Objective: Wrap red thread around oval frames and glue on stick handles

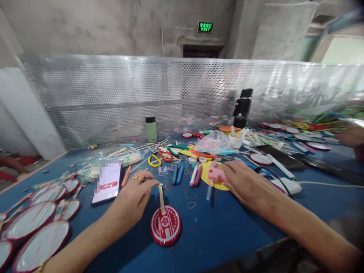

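Observation:
My left hand [133,199] pinches the top of a wooden stick [162,199] that stands on a round red disc [165,226] lying on the blue table. A gold ring shows on that hand. My right hand [244,184] reaches over to a pink glue gun [215,173] that rests on a yellow paper circle [212,182]; its fingers lie on the gun's rear and wrap partly round it. A clear glue stick [209,189] lies just below the gun.
A phone [107,182] lies left of my left hand. Finished round fans [40,242] are stacked at the lower left. Scissors [159,157], markers, sticks, a green flask [151,129] and a black bottle [242,108] crowd the table's back. Another person's hand [351,135] is at the right.

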Tool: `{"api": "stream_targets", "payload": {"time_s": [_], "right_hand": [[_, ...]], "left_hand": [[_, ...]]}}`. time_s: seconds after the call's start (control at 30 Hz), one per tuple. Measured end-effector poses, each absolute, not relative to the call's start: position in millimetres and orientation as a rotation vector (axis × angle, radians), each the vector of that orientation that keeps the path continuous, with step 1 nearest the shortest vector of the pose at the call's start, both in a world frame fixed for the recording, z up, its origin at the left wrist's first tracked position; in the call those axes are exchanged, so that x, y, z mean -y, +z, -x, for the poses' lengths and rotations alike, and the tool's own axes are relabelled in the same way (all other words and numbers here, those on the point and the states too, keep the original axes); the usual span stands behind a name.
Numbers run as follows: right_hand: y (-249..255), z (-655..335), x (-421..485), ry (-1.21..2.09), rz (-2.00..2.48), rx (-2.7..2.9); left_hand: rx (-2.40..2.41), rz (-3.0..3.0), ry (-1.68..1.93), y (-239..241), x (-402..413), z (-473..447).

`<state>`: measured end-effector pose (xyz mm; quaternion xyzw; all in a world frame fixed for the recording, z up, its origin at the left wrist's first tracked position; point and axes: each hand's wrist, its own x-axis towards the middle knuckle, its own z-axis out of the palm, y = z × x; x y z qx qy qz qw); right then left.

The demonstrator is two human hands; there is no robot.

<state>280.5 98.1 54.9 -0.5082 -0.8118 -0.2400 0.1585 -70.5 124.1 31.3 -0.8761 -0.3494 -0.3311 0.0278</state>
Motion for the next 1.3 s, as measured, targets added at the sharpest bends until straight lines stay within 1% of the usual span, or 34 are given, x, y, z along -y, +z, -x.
{"api": "stream_targets", "payload": {"time_s": [0.17, 0.27, 0.4, 0.57, 0.63, 0.77, 0.83, 1.0, 1.13, 1.3], "right_hand": [[108.6, -206.1, -72.1, -0.427, 1.137, 2.399], [120.5, -163.2, -84.0, -0.319, 1.062, 2.365], [99.7, -132.0, -113.6, -0.275, 1.128, 2.293], [62.8, -126.8, -131.0, -0.124, 1.134, 2.226], [60.5, -127.8, -132.0, -0.085, 1.103, 2.164], [70.6, -131.1, -132.5, -0.071, 1.052, 2.015], [75.3, -133.4, -132.3, -0.076, 1.040, 1.986], [77.9, -138.4, -131.0, -0.084, 1.018, 1.982], [77.6, -141.9, -132.1, -0.134, 1.010, 1.972], [77.9, -145.9, -133.3, -0.132, 1.026, 1.973]], "left_hand": [[1.150, 2.708, -1.024, 38.9, -117.5, 66.7], [1.206, 2.660, -1.004, 45.5, -112.9, 65.3], [1.289, 2.608, -0.897, 52.7, -107.8, 67.1], [1.340, 2.726, -0.440, 60.9, -94.2, 63.2], [1.427, 2.731, -0.317, 65.2, -84.0, 57.3], [1.584, 2.596, -0.200, 70.4, -60.1, 43.8], [1.610, 2.544, -0.200, 67.8, -50.9, 37.8], [1.586, 2.443, -0.330, 49.3, -42.6, 22.2], [1.611, 2.459, -0.289, 42.1, -44.8, 12.5], [1.598, 2.463, -0.222, 49.9, -50.9, 12.9]]}}
